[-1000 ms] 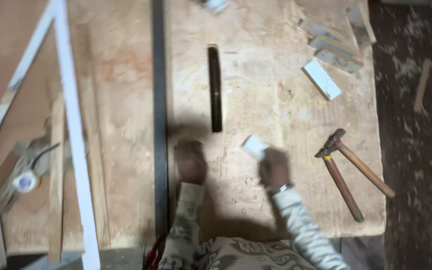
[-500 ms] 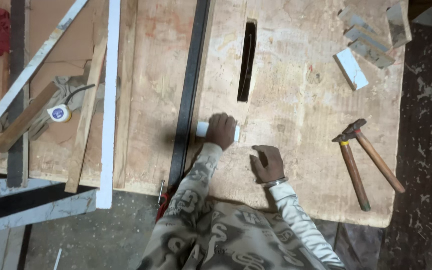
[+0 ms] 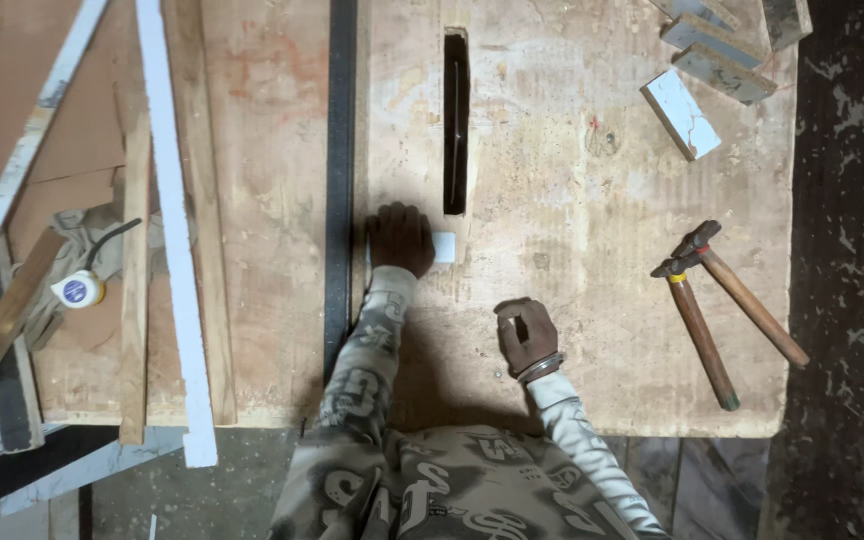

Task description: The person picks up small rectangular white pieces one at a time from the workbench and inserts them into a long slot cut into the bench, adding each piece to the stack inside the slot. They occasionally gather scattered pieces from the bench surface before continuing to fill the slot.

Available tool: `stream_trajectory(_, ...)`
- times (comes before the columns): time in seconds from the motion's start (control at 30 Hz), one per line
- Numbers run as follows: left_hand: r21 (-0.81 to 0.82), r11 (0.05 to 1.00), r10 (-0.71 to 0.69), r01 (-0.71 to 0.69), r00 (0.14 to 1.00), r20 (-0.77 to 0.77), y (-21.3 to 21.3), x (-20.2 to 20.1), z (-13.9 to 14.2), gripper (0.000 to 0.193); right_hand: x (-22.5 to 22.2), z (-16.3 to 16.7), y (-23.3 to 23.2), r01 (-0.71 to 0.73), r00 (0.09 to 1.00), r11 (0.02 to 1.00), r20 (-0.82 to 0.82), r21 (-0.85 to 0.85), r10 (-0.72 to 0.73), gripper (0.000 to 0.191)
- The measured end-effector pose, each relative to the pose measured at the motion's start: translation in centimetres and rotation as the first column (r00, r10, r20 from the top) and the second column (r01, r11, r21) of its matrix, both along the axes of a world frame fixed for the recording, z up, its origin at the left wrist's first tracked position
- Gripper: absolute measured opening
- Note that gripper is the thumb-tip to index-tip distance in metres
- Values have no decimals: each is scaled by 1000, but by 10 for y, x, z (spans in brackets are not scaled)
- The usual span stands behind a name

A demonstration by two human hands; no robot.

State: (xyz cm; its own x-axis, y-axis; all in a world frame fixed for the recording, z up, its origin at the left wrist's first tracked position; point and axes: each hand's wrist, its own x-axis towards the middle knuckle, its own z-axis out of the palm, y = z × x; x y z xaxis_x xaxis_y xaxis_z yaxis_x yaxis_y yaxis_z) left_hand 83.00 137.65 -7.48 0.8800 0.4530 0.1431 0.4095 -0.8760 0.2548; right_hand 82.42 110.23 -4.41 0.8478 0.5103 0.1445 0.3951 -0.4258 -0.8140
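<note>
1. Two bare hands rest on a big, worn wooden table point(image 3: 592, 150), seen from above.
2. Far left, a small round white tub with a blue top point(image 3: 77, 290) lies on its side by some grey cloth point(image 3: 72, 235).
3. Next to it lie loose wood strips, and one long white strip point(image 3: 174, 230) runs down past the table's near edge.
4. A long dark metal bar point(image 3: 340, 170) runs straight up the table.
5. Just right of the bar, the left hand point(image 3: 399, 238) lies flat on top of a small white block point(image 3: 442, 247). The fingers press down on it, spread over it and not wrapped around it. Only the block's right end peeks out.
6. The block sits just below a long dark slot point(image 3: 456, 120) cut in the table.
7. The right hand point(image 3: 525, 335) is lower down, near the table's edge. It is curled into a loose fist with nothing in it, apart from the block.
8. Further right, two hammers with wooden handles point(image 3: 727, 310) lie crossed at their heads.
9. Up in the far right corner lie a white flat piece point(image 3: 682, 112) and some grey offcuts point(image 3: 717, 45).
</note>
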Motion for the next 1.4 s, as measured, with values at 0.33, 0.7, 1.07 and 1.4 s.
stream_trajectory(0.33,142,990,-16,5,997,77,42,61,-24,32,7,9,5,2,999,996,-49,88,2,9)
stream_trajectory(0.7,11,1000,-11,10,999,52,63,92,-28,26,10,-8,3,2,999,996,-36,84,1,11)
stream_trajectory(1.07,158,987,-44,40,999,24,92,148,-6,27,13,-5,1,-20,1000,991,-6,132,21,12)
stream_trajectory(1.4,411,912,37,0,996,-80,170,326,19,25,53,4,7,22,1000,949,8,314,-26,16)
